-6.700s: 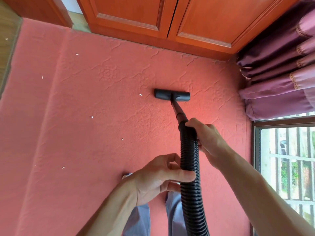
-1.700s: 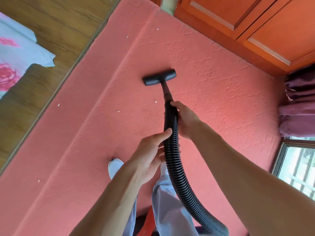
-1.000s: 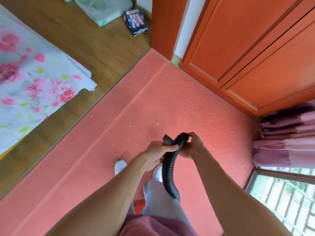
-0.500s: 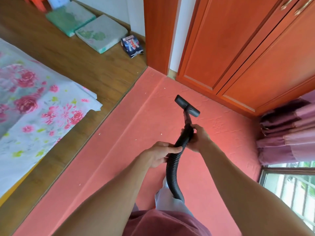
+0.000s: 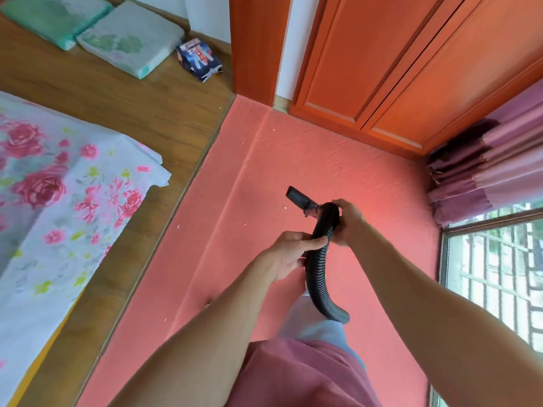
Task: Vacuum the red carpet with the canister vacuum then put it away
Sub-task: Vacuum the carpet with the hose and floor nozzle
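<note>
Far to my left a flowered bedsheet [image 5: 58,201] lies over the wooden floor [image 5: 164,113]. Next comes the red carpet [image 5: 293,160], with a few white scraps [image 5: 177,226] along its near strip, so I judge the vacuuming unfinished there. My left hand [image 5: 289,254] is wrapped round the ribbed black hose [image 5: 318,259] partway along, thumb over the top. The brush nozzle [image 5: 298,198] looks lifted clear of the carpet and points up and left. My right hand [image 5: 346,221] grips the hose's top bend just behind the nozzle. I expect the hose to be light, soft and springy. Its ribs give good purchase, but it would flop and twist if held low down. To steer I would hold the stiff neck behind the nozzle, with the other hand lower to carry the slack. The canister is out of my view. Further right are the orange wardrobe [image 5: 411,69], a purple curtain [image 5: 484,171] and the window [image 5: 493,274].
</note>
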`<state>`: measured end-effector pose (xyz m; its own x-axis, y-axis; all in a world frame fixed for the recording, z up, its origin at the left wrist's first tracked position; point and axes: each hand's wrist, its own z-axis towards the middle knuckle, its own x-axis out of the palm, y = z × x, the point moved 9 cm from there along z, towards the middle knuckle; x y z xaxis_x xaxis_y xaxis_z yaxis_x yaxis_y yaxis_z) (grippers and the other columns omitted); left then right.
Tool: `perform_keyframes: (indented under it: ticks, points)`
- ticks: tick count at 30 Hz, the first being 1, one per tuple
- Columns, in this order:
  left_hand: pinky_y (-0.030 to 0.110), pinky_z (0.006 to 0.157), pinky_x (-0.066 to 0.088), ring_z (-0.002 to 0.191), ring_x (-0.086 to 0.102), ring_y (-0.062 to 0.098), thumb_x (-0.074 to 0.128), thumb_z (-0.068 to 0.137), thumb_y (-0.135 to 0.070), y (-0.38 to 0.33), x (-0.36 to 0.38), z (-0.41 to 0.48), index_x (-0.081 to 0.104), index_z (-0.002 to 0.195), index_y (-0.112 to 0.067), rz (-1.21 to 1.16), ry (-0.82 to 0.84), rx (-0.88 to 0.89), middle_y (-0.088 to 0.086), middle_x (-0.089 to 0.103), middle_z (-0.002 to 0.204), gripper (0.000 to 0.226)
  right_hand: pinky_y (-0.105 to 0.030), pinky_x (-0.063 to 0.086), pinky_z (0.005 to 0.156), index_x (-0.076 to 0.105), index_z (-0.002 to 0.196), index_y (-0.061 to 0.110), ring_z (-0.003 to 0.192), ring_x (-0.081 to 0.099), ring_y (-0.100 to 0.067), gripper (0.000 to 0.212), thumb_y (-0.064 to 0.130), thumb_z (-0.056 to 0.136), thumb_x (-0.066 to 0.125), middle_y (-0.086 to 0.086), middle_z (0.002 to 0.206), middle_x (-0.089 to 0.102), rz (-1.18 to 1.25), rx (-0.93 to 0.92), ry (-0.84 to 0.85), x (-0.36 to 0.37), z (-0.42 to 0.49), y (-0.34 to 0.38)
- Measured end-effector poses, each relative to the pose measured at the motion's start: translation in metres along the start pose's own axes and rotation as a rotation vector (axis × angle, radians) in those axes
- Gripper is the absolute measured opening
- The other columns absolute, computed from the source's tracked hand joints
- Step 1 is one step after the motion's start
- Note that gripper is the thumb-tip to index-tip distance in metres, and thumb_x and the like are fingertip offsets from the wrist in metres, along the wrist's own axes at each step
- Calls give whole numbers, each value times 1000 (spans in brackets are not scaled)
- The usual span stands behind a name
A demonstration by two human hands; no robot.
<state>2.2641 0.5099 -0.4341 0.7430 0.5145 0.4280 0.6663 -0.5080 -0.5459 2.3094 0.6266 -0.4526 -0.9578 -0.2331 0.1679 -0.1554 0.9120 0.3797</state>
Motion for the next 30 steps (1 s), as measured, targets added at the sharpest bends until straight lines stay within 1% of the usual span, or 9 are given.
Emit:
perform_keyframes:
  ticks: [5,8,11,14,16,18,21,25,30]
  points:
    - [39,93,51,94,65,27,77,84,-14,24,-32,-32,63,119,11,48,46,-75,18,68,105,45,-33,45,97,49,109,5,90,57,-24,29,29,92,50,-10,80,57,61,25,-61,3,-7,-51]
    - [36,88,53,93,65,26,75,86,-12,29,-37,-42,62,119,11,36,58,-98,17,68,104,43,-32,45,92,49,108,5,73,56,-23,29,31,93,50,-10,78,58,80,48,-85,5,-10,-65]
    - [33,82,52,91,64,25,74,87,-12,32,-45,-45,61,121,11,33,41,-102,16,68,103,43,-32,46,92,51,114,5,69,55,-22,34,32,93,49,-11,86,58,58,63,-51,13,-6,-73]
    - [33,85,52,93,64,25,74,86,-13,37,-57,-47,62,119,11,8,-24,-94,18,68,105,43,-29,49,71,52,131,2,66,54,-20,49,30,91,48,-10,87,57,-8,83,-7,24,0,-80]
    - [32,86,50,92,64,25,73,87,-12,45,-60,-52,66,112,7,-26,-70,-101,17,68,103,32,-31,47,63,52,128,3,64,54,-19,43,27,93,47,-10,78,55,-25,76,1,28,6,-87]
    - [30,82,49,86,63,23,72,88,-11,57,-60,-55,66,103,-1,-54,-104,-116,15,67,97,19,-31,47,62,51,118,5,65,54,-19,29,24,96,47,-10,76,54,-42,47,1,28,12,-93]
    - [30,83,49,83,63,22,73,87,-12,69,-65,-58,67,95,-6,-81,-126,-132,13,66,93,12,-31,48,63,50,116,6,67,56,-18,26,23,96,48,-10,79,54,-79,54,-7,28,19,-104]
    - [37,94,48,94,62,26,73,87,-12,69,-86,-60,67,96,-4,-134,-133,-133,16,66,98,14,-31,49,62,50,115,6,65,56,-19,27,24,96,48,-10,77,55,-127,51,3,48,21,-111]
    - [38,91,51,94,63,26,73,88,-18,72,-127,-62,67,102,-1,-184,-121,-140,18,67,100,22,-28,51,58,53,119,5,64,58,-19,31,24,94,51,-12,79,58,-143,47,-38,79,27,-136]
